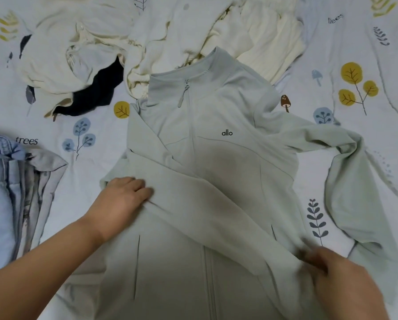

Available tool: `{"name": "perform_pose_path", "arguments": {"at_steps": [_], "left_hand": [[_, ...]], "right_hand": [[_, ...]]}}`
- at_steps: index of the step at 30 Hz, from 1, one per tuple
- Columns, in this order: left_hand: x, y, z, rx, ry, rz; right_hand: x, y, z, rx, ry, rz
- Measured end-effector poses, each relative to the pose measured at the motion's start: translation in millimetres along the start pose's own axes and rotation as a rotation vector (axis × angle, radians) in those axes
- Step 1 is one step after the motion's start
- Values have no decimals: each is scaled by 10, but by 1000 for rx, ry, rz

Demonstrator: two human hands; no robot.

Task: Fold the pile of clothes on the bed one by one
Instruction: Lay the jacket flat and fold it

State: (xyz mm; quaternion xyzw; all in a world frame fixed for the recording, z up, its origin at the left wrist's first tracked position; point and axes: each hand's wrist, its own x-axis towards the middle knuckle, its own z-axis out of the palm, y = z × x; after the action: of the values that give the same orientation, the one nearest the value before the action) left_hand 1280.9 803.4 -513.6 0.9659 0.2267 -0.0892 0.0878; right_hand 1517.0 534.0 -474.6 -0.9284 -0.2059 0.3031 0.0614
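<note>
A pale green zip jacket (218,148) lies front up in the middle of the bed, collar at the far end. One sleeve is folded diagonally across its front, from the left shoulder down to the lower right. My left hand (124,199) presses flat on that sleeve near the jacket's left edge, fingers straight. My right hand (336,273) grips the sleeve's cuff end at the lower right; it is blurred. The other sleeve (345,181) lies bent out to the right.
A heap of cream and white clothes (161,35) with a dark garment (101,91) lies beyond the collar. Folded blue and grey clothes (13,192) are stacked at the left. The printed bed sheet (354,88) shows on both sides.
</note>
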Motion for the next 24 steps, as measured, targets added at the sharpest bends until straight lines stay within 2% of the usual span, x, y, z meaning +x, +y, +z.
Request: {"name": "perform_pose_path", "arguments": {"at_steps": [2, 3, 5, 8, 11, 13, 15, 20, 24], "left_hand": [[-43, 7, -20, -24, -2, -49], [-64, 27, -32, -47, 14, -105], [-102, 68, -47, -115, 120, -294], [-59, -9, 19, -207, 334, -670], [-17, -183, 117, -400, 265, -984], [-30, -259, 192, -551, 246, -1047], [-39, -316, 238, -678, 305, -1043], [-70, -430, 280, -910, 411, -1056], [-56, -538, 313, -1186, 443, -1168]], "right_hand": [[44, -70, -24, -128, 287, -66], [54, -183, -15, -117, 370, -123], [101, -516, 44, -49, 325, -249], [271, -1166, 224, 53, 179, -430], [525, -1860, 467, 119, 132, -558], [682, -2276, 641, 49, 116, -629], [778, -2616, 805, -55, 126, -702], [992, -3115, 1053, -153, 17, -625], [1148, -3211, 950, 133, 92, -558]]}}
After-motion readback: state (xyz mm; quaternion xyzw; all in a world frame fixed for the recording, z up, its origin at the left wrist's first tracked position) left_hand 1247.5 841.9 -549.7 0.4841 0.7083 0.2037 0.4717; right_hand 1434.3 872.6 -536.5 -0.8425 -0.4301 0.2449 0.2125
